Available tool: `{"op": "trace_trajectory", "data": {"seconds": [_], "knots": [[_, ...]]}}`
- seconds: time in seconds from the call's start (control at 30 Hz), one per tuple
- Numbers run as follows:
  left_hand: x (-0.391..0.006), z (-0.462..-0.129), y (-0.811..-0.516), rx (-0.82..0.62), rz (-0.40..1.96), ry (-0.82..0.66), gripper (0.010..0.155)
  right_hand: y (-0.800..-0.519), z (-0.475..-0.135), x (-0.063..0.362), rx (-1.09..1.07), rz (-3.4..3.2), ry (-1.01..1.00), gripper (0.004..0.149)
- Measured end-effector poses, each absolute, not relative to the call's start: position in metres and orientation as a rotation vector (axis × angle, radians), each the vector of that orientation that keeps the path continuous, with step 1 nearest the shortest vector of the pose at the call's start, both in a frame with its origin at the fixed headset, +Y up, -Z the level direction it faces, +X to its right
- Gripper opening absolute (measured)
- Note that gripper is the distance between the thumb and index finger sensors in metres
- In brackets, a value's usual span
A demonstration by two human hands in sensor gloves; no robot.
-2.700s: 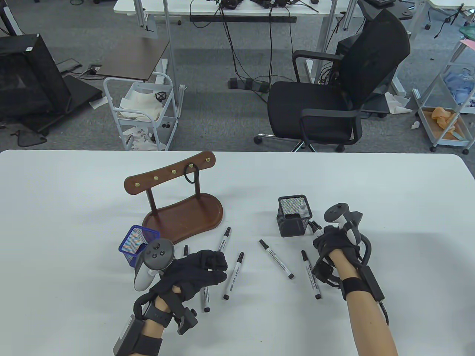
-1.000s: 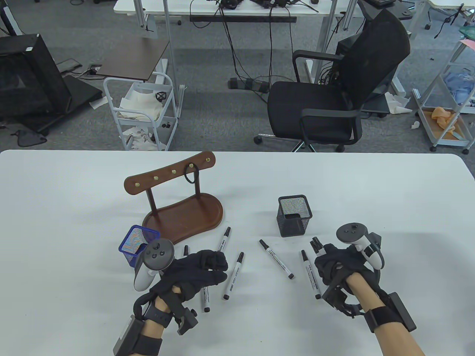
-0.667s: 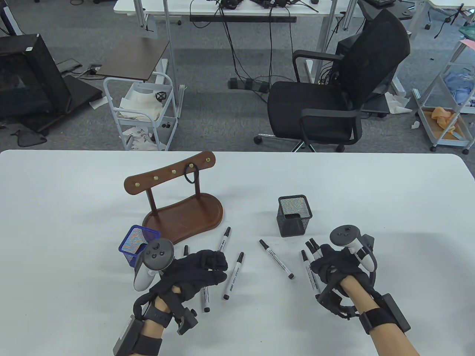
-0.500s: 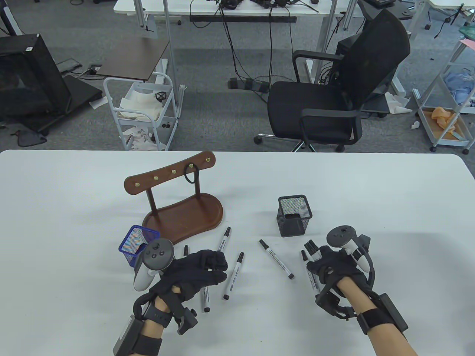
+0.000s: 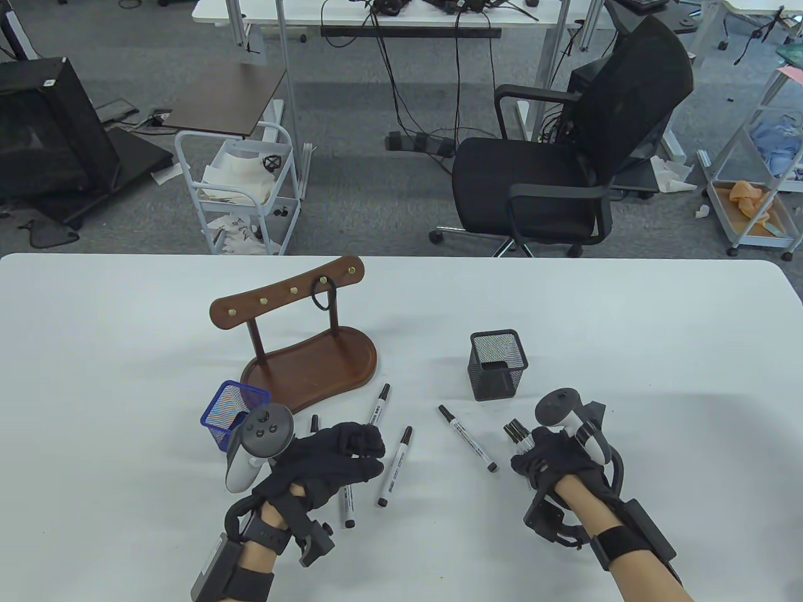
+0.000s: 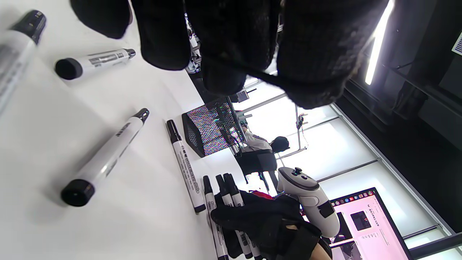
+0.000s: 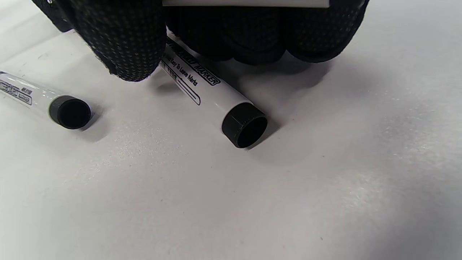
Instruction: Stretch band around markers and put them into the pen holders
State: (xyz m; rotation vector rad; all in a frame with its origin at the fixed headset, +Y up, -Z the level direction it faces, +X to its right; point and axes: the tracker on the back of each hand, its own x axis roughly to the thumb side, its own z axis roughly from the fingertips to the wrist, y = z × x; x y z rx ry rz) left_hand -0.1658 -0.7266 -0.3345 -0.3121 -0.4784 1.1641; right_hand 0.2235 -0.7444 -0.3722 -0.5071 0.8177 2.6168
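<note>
As the right hand [image 5: 552, 461] is drawing back from the black mesh pen holder [image 5: 499, 365], its grip is gathering white black-capped markers [image 5: 517, 434] on the worktop [image 5: 659, 338], unbanded; left hand [image 5: 332, 464] curled, grip undeterminable.

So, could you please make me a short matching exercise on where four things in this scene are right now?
Things:
1. black band
2. blue pen holder
3. black pen holder
4. bundle of markers

Places:
A. beyond the right hand, standing alone
B. in the right hand's grip
C. hanging on a peg of the wooden rack
D. beside the rack's base, near the left hand

Pairs: 1-C, 2-D, 3-A, 4-B
</note>
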Motion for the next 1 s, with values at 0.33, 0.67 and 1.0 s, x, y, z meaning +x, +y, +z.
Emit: {"op": "trace_trajectory", "data": {"seconds": [0.33,0.67,1.0], "knots": [[-0.166,-0.334,-0.727,-0.318,1.164,-0.483,0.063,-0.744,-0.373,0.217,-0.547,2.661,0.818,0.055],[-0.167,-0.334,-0.726,-0.312,1.169,-0.479,0.063,-0.743,-0.379,0.213,-0.535,2.684,0.796,0.049],[-0.167,-0.334,-0.727,-0.314,1.169,-0.476,0.063,-0.736,-0.383,0.212,-0.402,2.54,0.91,0.047]]}}
